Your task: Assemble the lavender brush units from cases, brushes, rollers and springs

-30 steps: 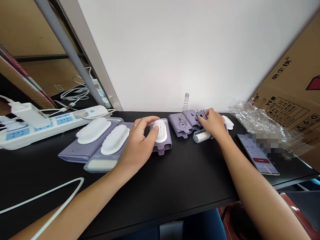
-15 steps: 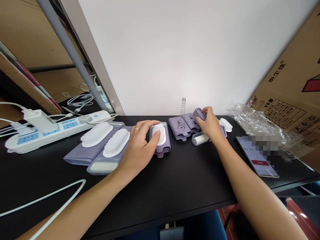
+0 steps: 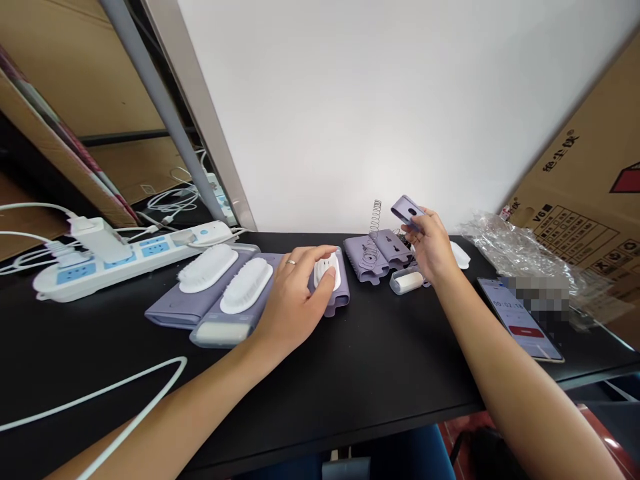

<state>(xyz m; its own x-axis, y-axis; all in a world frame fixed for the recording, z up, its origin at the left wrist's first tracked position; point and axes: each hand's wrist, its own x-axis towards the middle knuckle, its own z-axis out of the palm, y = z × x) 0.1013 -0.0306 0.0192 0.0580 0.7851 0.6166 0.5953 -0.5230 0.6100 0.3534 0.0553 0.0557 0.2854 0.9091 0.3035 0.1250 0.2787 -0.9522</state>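
My left hand [image 3: 295, 290] is curled round a white oval brush head [image 3: 321, 267], thumb and index finger at its edges. That brush head sits on a purple case [image 3: 343, 288] on the table. Raised above the table at the right, my right hand [image 3: 434, 247] grips a small hollow purple plastic sleeve [image 3: 401, 209] with a dark hole in its side. Below that hand lies a clear-ended piece with a white roller [image 3: 409, 281]. Left of it, a coil spring [image 3: 374, 227] stands on purple cases [image 3: 361, 259].
Two more white brush heads [image 3: 246, 285] rest on purple cases [image 3: 173, 303] at the left. Behind them is a power strip [image 3: 145, 257] with plugs and cables. A phone [image 3: 520, 317] and crumpled clear plastic [image 3: 525, 247] lie at the right, beside a cardboard box [image 3: 590, 173].
My right hand has lifted the purple sleeve off the table area and turned it, so its hole shows. My left hand stays at the brush head; the view has shifted slightly.
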